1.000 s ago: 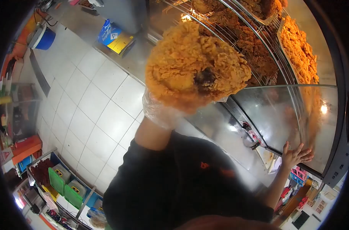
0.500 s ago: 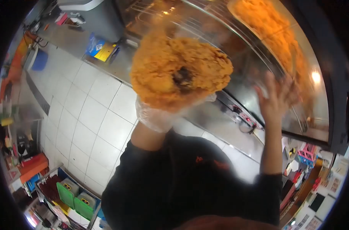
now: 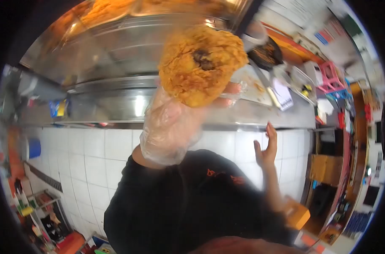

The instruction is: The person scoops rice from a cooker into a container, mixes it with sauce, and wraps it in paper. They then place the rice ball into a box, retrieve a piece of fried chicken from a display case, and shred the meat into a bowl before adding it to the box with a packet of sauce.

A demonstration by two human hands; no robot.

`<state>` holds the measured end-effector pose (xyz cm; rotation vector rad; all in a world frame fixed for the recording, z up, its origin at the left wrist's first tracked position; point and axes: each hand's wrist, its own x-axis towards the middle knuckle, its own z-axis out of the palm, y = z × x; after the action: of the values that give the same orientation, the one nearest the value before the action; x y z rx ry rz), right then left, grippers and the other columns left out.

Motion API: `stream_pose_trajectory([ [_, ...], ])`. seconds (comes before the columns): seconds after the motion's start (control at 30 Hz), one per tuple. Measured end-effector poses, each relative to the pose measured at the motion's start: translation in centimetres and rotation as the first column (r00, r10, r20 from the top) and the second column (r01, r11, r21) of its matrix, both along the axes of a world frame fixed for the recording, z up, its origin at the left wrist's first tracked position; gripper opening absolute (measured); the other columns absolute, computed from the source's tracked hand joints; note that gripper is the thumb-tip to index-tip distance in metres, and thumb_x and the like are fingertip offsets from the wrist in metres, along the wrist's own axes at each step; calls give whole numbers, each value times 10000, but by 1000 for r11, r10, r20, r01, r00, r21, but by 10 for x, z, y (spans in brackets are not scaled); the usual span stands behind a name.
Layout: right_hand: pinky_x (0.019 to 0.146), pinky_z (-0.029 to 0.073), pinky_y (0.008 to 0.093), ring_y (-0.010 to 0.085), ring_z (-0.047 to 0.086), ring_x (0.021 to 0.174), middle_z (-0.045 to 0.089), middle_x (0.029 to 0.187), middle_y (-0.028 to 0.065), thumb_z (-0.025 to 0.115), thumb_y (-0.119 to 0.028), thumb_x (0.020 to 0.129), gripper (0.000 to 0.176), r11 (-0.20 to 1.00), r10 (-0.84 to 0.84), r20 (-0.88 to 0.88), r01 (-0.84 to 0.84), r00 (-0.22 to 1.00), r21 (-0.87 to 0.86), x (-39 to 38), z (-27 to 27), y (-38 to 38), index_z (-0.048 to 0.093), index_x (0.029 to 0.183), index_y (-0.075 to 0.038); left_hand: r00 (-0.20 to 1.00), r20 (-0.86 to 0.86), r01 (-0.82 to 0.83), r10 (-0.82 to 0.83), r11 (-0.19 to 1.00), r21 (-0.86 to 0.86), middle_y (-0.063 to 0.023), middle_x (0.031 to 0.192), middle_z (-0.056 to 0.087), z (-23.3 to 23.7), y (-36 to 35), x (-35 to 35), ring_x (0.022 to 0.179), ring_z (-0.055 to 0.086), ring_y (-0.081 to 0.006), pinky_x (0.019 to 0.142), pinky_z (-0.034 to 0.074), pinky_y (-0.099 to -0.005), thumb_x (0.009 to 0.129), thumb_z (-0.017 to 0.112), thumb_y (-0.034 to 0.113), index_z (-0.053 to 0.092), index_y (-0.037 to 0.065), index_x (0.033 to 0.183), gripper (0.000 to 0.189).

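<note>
Gloved left hand [image 3: 171, 122] grips craggy golden fried chicken [image 3: 201, 63]; 1 dark spot.

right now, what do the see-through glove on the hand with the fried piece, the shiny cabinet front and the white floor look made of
Clear thin glove on the left hand gripping the golden fried piece: seemingly plastic film, glossy and crinkled, skin showing through. Silver cabinet front: likely stainless steel, smooth with bright reflections. White floor: probably glazed ceramic tile, square with dark grout lines.
</note>
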<state>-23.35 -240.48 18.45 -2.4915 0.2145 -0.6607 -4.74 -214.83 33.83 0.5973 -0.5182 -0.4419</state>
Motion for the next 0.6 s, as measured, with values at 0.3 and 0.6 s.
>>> stream_pose_trajectory([
  [0.3,856,466,373,277,523,1122,450,1337,151,600,-16,812,576,516,-741,-255,769,621,376,-291,-67,-99,382,1346,-9,961,-212,193,-180,980,39,-168,1213,544,-36,-214,-111,930,622,-294,620,540,-346,774,685,544,433,34,1295,772],
  [0.6,800,485,353,245,561,1039,477,1264,133,638,1,790,533,744,-512,-125,512,850,430,-186,-67,-228,438,1282,-40,887,-459,105,43,951,292,-52,1027,604,-121,-321,-51,815,612,-203,550,498,-319,785,748,375,530,105,1158,510],
])
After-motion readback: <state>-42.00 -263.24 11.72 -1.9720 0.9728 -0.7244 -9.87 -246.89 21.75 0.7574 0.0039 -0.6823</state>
